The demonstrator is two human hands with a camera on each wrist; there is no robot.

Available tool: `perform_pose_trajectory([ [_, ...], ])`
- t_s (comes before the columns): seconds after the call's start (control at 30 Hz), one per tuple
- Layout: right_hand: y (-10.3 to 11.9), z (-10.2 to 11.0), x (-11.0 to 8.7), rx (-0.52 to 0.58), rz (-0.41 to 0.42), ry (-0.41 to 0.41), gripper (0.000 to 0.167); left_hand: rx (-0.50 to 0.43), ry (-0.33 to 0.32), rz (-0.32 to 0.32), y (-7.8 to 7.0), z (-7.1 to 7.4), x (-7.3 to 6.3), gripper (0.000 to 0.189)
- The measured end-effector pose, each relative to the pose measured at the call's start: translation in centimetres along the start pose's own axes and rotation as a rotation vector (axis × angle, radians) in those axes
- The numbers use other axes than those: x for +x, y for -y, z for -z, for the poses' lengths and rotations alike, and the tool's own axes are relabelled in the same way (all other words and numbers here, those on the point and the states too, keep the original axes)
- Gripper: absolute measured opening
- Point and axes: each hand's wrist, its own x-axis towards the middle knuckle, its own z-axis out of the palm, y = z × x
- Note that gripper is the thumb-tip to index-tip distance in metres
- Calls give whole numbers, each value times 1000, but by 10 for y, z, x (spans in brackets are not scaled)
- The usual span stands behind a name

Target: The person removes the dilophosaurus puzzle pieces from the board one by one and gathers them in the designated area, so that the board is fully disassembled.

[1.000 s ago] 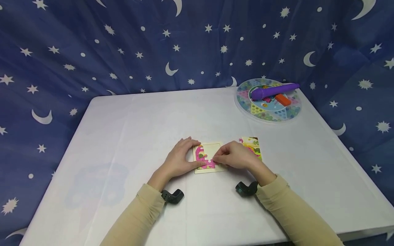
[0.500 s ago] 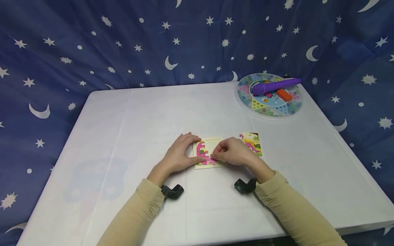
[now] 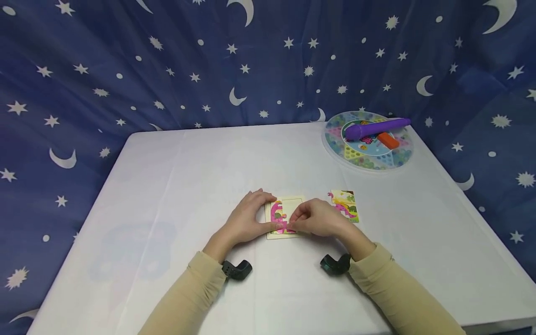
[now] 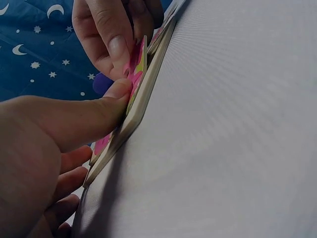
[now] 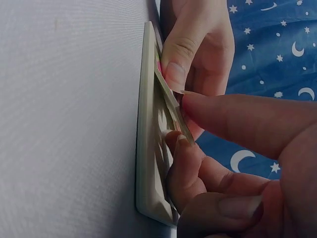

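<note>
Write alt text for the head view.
A left hand holds a rectangular cream puzzle tray while a right hand pinches a flat pink piece; pink-yellow jigsaw pieces lie to the right. Farther back, a purple wand and orange block rest on a round multicoloured board.

sleeves [image 3: 182, 292]: tan, creased | wrist cameras [image 3: 238, 270]: black, curved | hands [image 3: 244, 221]: bare

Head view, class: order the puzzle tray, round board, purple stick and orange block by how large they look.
1. Round board
2. Puzzle tray and purple stick: unsure, as the left hand and right hand partly cover the tray
3. Orange block
</note>
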Motion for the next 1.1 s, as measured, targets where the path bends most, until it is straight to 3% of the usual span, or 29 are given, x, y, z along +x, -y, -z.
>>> perform_pose_trajectory([
  [0.33,1,-6,-3,10,16,-38,15,16,-13,11,0,-3,-1,71],
  [0.7,6,-22,-8,87,28,-175,14,-18,-25,17,-1,-4,-9,70],
  [1.1,8,-24,-10,143,5,-207,15,-18,-22,-7,0,-5,-10,67],
])
